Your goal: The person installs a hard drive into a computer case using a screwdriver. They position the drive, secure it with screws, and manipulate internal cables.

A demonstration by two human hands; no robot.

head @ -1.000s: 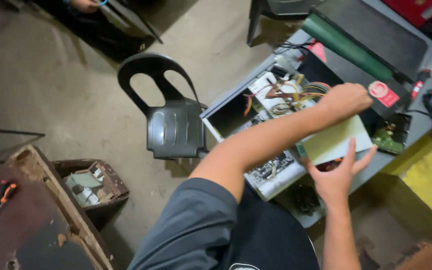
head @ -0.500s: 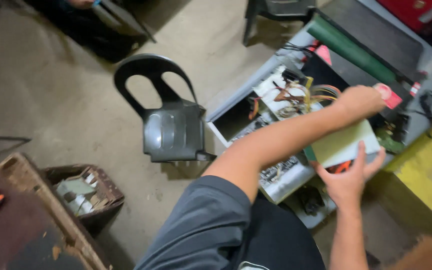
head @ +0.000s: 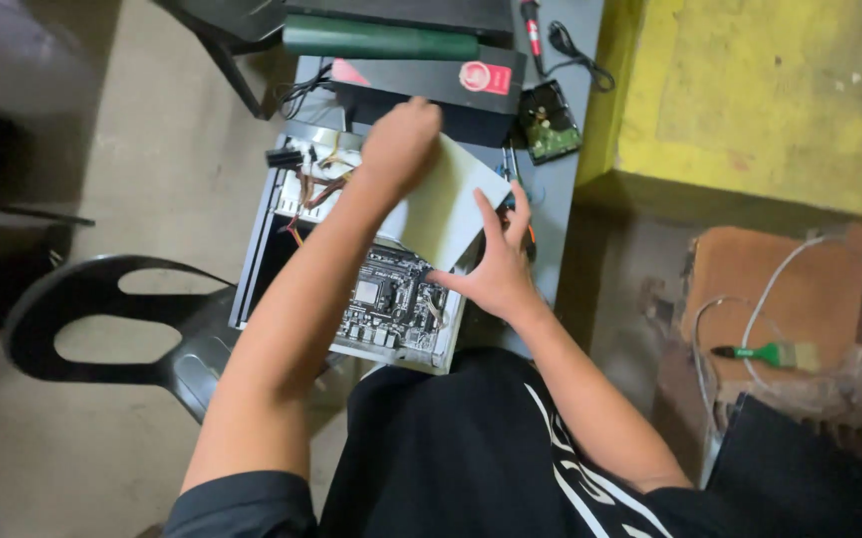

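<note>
Grey bench [head: 563, 189]; hands on drive [head: 451, 214]

A flat black box [head: 431, 85] lies across the far end of the counter [head: 561, 214], just beyond the open computer case, and carries a round red label [head: 473, 76] with a pale centre on a red patch near its right end, plus a pinkish-red patch [head: 349, 72] at its left corner. Right of the box, a bare hard drive [head: 549, 122] lies flat, its top bearing a pale label too small to make out.
</note>
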